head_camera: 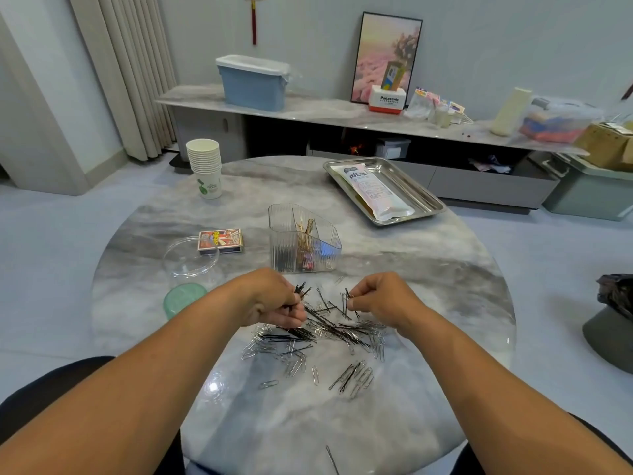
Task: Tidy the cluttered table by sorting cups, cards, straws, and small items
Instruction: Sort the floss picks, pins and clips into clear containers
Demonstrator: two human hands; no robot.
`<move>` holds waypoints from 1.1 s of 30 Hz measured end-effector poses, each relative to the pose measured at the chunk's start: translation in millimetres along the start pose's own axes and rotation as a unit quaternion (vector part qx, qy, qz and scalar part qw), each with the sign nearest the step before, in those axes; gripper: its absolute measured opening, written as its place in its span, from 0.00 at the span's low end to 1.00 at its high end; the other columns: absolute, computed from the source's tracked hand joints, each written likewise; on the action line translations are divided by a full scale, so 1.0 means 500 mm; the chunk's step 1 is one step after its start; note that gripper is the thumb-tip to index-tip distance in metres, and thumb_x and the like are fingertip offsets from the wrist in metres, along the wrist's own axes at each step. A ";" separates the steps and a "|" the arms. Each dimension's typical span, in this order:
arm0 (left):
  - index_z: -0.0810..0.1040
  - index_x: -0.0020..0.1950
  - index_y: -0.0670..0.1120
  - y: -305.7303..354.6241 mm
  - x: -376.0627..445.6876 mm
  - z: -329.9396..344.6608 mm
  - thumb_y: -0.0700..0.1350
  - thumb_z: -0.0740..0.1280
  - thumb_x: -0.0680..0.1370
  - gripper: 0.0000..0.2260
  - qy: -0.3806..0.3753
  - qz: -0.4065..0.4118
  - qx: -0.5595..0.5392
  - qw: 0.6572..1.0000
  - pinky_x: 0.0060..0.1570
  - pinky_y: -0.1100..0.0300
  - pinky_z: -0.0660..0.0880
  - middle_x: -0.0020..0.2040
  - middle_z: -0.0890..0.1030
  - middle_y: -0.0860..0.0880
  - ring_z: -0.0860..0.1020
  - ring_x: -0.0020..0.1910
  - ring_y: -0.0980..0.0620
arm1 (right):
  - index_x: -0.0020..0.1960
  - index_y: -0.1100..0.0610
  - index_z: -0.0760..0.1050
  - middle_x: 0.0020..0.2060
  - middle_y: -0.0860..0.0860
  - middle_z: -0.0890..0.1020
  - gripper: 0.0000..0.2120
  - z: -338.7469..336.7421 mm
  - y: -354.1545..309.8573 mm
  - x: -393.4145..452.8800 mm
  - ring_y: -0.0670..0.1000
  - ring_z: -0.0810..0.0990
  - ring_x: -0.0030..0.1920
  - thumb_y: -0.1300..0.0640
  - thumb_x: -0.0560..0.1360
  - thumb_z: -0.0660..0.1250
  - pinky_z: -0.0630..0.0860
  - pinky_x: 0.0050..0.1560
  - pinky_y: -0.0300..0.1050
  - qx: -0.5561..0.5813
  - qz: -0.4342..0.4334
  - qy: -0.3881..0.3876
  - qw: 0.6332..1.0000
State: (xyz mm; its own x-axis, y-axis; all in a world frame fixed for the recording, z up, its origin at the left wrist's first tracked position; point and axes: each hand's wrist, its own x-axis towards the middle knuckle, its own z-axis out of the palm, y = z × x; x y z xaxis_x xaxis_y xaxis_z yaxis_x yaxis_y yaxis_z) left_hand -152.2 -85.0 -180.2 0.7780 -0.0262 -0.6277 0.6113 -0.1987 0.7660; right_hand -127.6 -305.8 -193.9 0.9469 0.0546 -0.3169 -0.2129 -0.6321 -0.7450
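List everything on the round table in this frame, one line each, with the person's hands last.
paper cups: one stack, white, far left of table
metal tray: one, silver, far right
straw packet: one, white, lying in the tray
card box: one, red printed, left of centre
clear organiser: one, ribbed, centre, partly filled
clear dish: one, beside the card box
green lid: one, left edge
hairpins: many, black, mixed pile between the hands
paper clips: many, silver, same pile and scattered nearer
left hand: fingers hold a bunch of hairpins
right hand: fingers pinch a hairpin

Pale grey walls, beige curtain, long marble sideboard, grey floor.
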 end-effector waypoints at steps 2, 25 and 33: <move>0.77 0.58 0.34 -0.002 0.008 0.003 0.31 0.64 0.80 0.07 0.038 0.034 0.117 0.992 0.44 0.53 0.84 0.47 0.82 0.37 0.82 0.39 0.46 | 0.46 0.60 0.83 0.43 0.56 0.86 0.06 -0.002 0.000 0.001 0.51 0.81 0.40 0.64 0.71 0.78 0.76 0.41 0.44 0.022 0.008 -0.001 1.000; 0.75 0.54 0.38 0.013 -0.032 0.020 0.35 0.58 0.85 0.06 -0.077 0.043 -0.145 0.985 0.45 0.55 0.82 0.40 0.81 0.42 0.80 0.38 0.49 | 0.53 0.61 0.81 0.40 0.55 0.86 0.06 0.009 -0.032 -0.027 0.46 0.77 0.33 0.66 0.77 0.71 0.73 0.33 0.39 0.266 0.034 -0.080 0.960; 0.77 0.60 0.46 -0.004 -0.018 0.006 0.31 0.60 0.79 0.15 0.149 0.258 0.543 0.785 0.42 0.54 0.75 0.49 0.81 0.47 0.79 0.46 0.46 | 0.58 0.65 0.79 0.42 0.58 0.79 0.09 0.014 -0.033 -0.027 0.51 0.81 0.38 0.67 0.80 0.65 0.81 0.38 0.41 0.396 0.128 -0.122 0.901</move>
State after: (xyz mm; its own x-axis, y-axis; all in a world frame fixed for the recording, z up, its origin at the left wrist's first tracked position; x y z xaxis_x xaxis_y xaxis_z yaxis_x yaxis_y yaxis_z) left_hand -160.7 -87.4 -176.4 0.9797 -0.1793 -0.0894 -0.1542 -0.9596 0.2354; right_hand -138.4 -290.6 -181.6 0.7823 0.2140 -0.5850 -0.6127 0.0956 -0.7845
